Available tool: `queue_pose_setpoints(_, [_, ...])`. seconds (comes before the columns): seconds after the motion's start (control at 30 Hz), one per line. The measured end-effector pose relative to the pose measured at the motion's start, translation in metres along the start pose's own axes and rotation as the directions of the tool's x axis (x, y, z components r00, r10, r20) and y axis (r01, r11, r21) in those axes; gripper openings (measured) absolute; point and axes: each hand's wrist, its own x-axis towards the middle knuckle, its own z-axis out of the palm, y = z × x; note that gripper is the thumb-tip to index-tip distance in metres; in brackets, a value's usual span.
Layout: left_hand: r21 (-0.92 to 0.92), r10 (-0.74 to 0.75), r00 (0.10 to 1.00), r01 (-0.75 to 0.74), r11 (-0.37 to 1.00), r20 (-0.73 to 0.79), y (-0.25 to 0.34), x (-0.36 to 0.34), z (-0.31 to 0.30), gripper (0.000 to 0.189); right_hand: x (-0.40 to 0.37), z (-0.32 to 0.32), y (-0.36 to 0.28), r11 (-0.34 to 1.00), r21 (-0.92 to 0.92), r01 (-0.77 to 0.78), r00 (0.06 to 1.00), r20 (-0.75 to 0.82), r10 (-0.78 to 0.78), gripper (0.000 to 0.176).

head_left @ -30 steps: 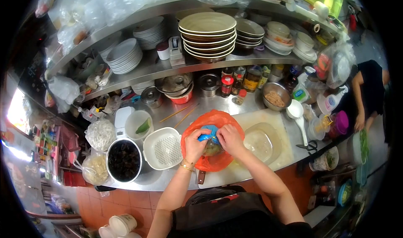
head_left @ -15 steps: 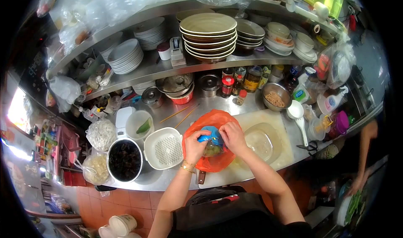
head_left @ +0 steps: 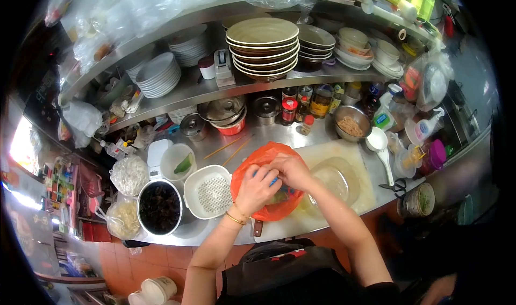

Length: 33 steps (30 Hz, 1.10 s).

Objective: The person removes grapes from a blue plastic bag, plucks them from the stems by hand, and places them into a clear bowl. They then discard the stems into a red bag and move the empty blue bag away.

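Note:
Over an open red plastic bag (head_left: 258,211) on the counter, my left hand (head_left: 260,185) curls its fingers round a blue item, of which only small patches show. My right hand (head_left: 292,171) meets it from the right, its fingers bent and pressed together at the same blue item. Something greenish and clear lies inside the red bag beneath the hands. A knife handle (head_left: 258,228) sticks out below the bag. Right of the bag, a clear plastic tub (head_left: 344,184) rests on the white cutting board (head_left: 368,195).
To the left are a white strainer basket (head_left: 208,193), a pot of dark food (head_left: 159,207) and a clear tub (head_left: 178,162). A metal bowl (head_left: 352,123), a white ladle (head_left: 384,157) and scissors (head_left: 395,187) lie right. Stacked bowls (head_left: 262,49) fill the shelf.
Both hands have come closer together and now cover most of the blue item. At the right, the other person's arm has moved lower, and a bucket shows more fully.

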Motion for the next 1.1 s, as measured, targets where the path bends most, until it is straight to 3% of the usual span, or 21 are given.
queue_pose_setpoints(0.07, [0.061, -0.074, 0.978, 0.087, 0.994, -0.194, 0.002, -0.002, -0.006, 0.034, -0.006, -0.003, 0.011, 0.998, 0.062, -0.032, 0.999, 0.027, 0.030, 0.015])
queue_pose_setpoints(0.1, [-0.122, -0.285, 0.917, 0.261, 0.958, -0.280, 0.002, -0.002, 0.000, 0.034, -0.007, -0.004, 0.017, 0.995, 0.092, -0.045, 0.998, 0.038, 0.041, 0.016])
queue_pose_setpoints(0.17, [-0.503, -0.682, 0.667, 0.496, 0.708, -0.302, 0.002, -0.006, 0.027, 0.037, -0.014, 0.000, 0.015, 0.848, 0.415, -0.329, 0.944, 0.128, 0.304, 0.020])
queue_pose_setpoints(0.2, [-0.474, -0.676, 0.715, 0.539, 0.696, -0.180, -0.003, -0.016, 0.042, 0.036, -0.020, 0.004, 0.013, 0.706, 0.545, -0.452, 0.888, 0.205, 0.411, 0.023])
queue_pose_setpoints(0.27, [-0.399, -0.641, 0.765, 0.610, 0.685, 0.068, -0.014, -0.033, 0.069, 0.035, -0.032, 0.003, -0.007, 0.761, 0.536, -0.365, 0.922, 0.094, 0.375, 0.026])
queue_pose_setpoints(0.3, [-0.303, -0.597, 0.802, 0.566, 0.766, -0.012, -0.009, -0.026, 0.063, 0.029, -0.033, 0.001, -0.013, 0.788, 0.526, -0.320, 0.935, 0.040, 0.353, 0.027])
queue_pose_setpoints(0.4, [-0.633, -0.534, 0.842, 0.452, 0.628, 0.072, -0.014, -0.020, 0.063, 0.024, -0.029, 0.000, -0.004, 0.901, 0.321, -0.291, 0.933, -0.113, 0.342, 0.023])
queue_pose_setpoints(0.43, [-0.598, -0.486, 0.872, 0.422, 0.681, 0.062, -0.013, -0.015, 0.058, 0.023, -0.029, 0.000, 0.004, 0.884, 0.375, -0.278, 0.927, -0.137, 0.350, 0.016])
queue_pose_setpoints(0.5, [-0.519, -0.381, 0.923, 0.350, 0.780, 0.050, -0.012, -0.005, 0.045, 0.021, -0.034, 0.003, 0.019, 0.723, 0.582, -0.372, 0.846, -0.106, 0.522, 0.015])
queue_pose_setpoints(0.53, [-0.513, -0.418, 0.902, 0.409, 0.754, 0.106, -0.014, -0.004, 0.046, 0.021, -0.034, 0.004, 0.024, 0.623, 0.672, -0.401, 0.799, -0.075, 0.596, 0.015])
queue_pose_setpoints(0.6, [-0.496, -0.488, 0.846, 0.525, 0.691, 0.214, -0.017, -0.001, 0.052, 0.020, -0.035, 0.010, 0.026, 0.447, 0.871, -0.204, 0.762, -0.145, 0.631, 0.011])
queue_pose_setpoints(0.67, [-0.511, -0.511, 0.842, 0.521, 0.684, 0.174, -0.013, 0.003, 0.053, 0.017, -0.035, 0.014, 0.025, 0.299, 0.951, -0.075, 0.730, -0.152, 0.667, 0.011])
queue_pose_setpoints(0.7, [-0.517, -0.521, 0.840, 0.516, 0.683, 0.151, -0.011, 0.005, 0.053, 0.015, -0.034, 0.015, 0.023, 0.359, 0.928, -0.099, 0.693, -0.195, 0.694, 0.011])
queue_pose_setpoints(0.77, [-0.361, -0.417, 0.909, 0.379, 0.852, -0.030, -0.013, 0.001, 0.061, 0.012, -0.031, 0.014, 0.019, 0.468, 0.870, -0.157, 0.614, -0.285, 0.736, 0.009])
queue_pose_setpoints(0.9, [-0.144, -0.282, 0.910, 0.249, 0.958, -0.305, -0.008, -0.001, 0.061, 0.005, -0.017, 0.004, 0.007, 0.601, 0.689, -0.405, 0.606, -0.290, 0.741, 0.006])
queue_pose_setpoints(0.97, [-0.024, -0.215, 0.920, 0.220, 0.975, -0.327, -0.003, -0.010, 0.063, 0.005, -0.011, 0.015, 0.019, 0.621, 0.651, -0.436, 0.611, -0.293, 0.736, 0.008])
queue_pose_setpoints(1.07, [0.086, -0.100, 0.940, 0.135, 0.987, -0.326, 0.010, -0.021, 0.065, 0.005, -0.003, 0.022, 0.016, 0.558, 0.738, -0.379, 0.625, -0.240, 0.743, 0.007])
queue_pose_setpoints(1.1, [0.111, -0.060, 0.946, 0.100, 0.989, -0.318, 0.014, -0.018, 0.060, 0.005, -0.002, 0.023, 0.017, 0.572, 0.696, -0.434, 0.683, -0.160, 0.713, 0.012])
